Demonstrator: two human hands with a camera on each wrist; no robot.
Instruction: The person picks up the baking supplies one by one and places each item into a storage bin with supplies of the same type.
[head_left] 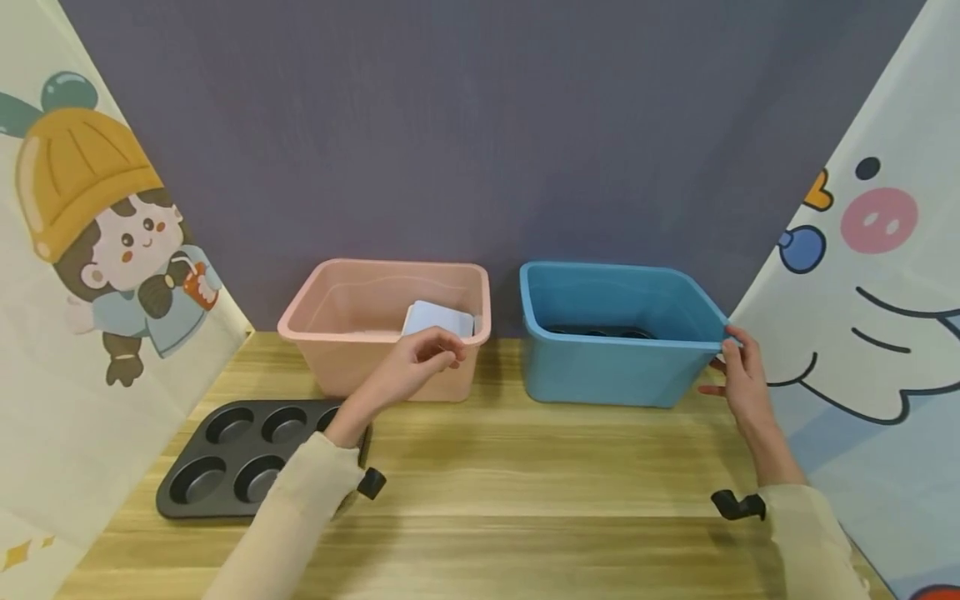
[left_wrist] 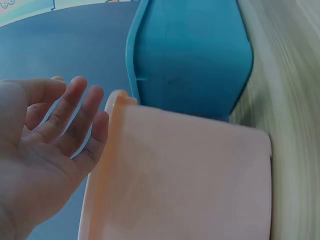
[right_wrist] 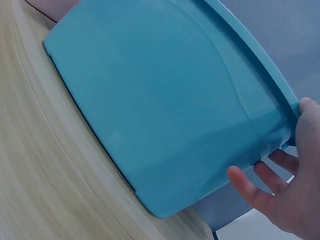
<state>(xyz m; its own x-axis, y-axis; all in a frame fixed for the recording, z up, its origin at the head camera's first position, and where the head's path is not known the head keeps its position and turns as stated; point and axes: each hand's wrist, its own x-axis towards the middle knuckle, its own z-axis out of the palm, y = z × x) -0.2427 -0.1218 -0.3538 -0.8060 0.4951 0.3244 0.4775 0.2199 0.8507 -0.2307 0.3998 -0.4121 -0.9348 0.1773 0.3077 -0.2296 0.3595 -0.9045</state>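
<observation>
The pink bin stands at the back left of the table, with a white, box-like thing in its right end. My left hand hovers in front of that bin's front rim, fingers loosely bent and nothing in them. In the left wrist view its palm faces the camera beside the bin's edge. To the right stands the blue bin, dark round-topped things low inside it. My right hand grips the blue bin's rim at the front right corner, its lower fingers spread below the rim.
A dark muffin tin lies at the left of the wooden table, partly covered by my left forearm. A grey wall rises behind the bins. Printed panels stand along both sides.
</observation>
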